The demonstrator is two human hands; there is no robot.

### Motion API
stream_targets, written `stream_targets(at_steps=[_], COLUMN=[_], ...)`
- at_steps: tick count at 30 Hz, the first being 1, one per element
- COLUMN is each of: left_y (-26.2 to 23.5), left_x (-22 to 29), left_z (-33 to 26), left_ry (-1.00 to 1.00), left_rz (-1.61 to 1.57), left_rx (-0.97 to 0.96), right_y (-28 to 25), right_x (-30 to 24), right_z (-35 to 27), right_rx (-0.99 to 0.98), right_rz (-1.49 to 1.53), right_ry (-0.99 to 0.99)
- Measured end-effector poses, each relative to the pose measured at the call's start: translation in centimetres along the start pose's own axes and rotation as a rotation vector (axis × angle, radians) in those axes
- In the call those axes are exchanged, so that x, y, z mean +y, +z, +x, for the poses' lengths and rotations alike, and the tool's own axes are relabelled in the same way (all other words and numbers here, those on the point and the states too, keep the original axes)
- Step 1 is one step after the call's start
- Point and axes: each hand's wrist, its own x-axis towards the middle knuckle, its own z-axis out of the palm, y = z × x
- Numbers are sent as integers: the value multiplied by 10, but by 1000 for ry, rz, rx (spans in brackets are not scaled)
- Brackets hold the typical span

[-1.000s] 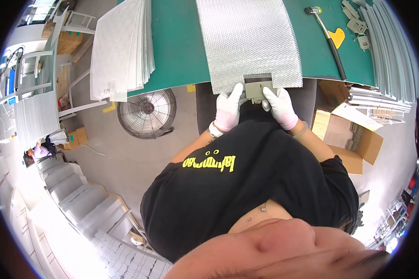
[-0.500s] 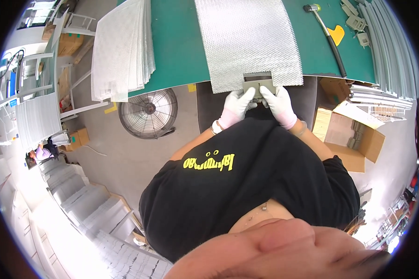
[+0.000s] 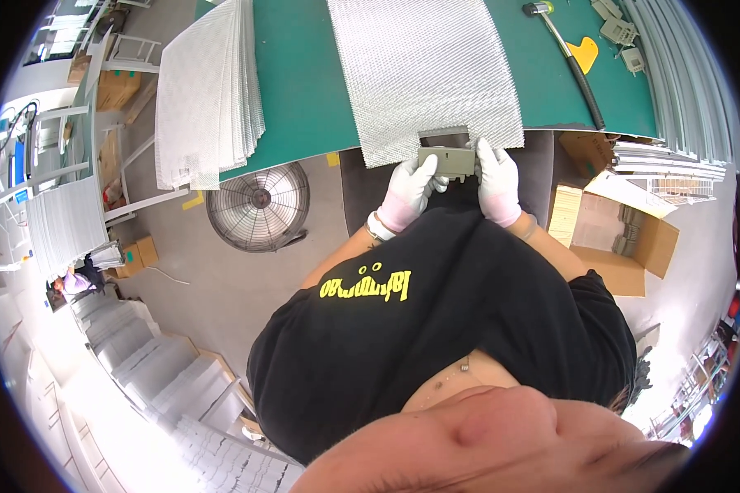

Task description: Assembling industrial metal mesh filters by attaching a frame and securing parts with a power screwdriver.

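Both gloved hands pinch a small grey-green plate point(image 3: 446, 160) at the near edge of the mesh sheet point(image 3: 423, 70), just where a notch is cut into that edge; the left hand point(image 3: 409, 193) closes its fingers on the plate's 9 o'clock end, the right hand point(image 3: 497, 181) on its 3 o'clock end. The plate sits right at the lip of the green bench point(image 3: 304, 90), so a loose grip could drop it to the floor, and a push off-line could likely crumple or snag the thin mesh, whose cut edge looks sharp enough to catch the white gloves. The mesh is silvery, finely perforated and limp-looking, lying flat; the plate is flat, rectangular and matte. At 9 o'clock from the sheet a stack of like sheets point(image 3: 210, 86) overhangs the bench. At 2 o'clock lie a black-handled mallet point(image 3: 571, 57) and a yellow wedge-shaped piece point(image 3: 585, 52). A round fan point(image 3: 259, 205) stands on the floor below; an open cardboard box point(image 3: 612, 238) lies at 3 o'clock.
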Motion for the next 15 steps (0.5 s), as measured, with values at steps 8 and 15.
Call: stream_targets(at_steps=[8,15], left_y=[23,60], left_x=[23,159], left_z=[-12,7], left_ry=[-74,-86], left_rz=[-179,1205], left_rx=[15,-780], right_y=[-9,-4], right_x=[22,26], right_z=[8,14], right_rx=[-82,-585], right_rz=[12,-18], right_ry=[-86,67])
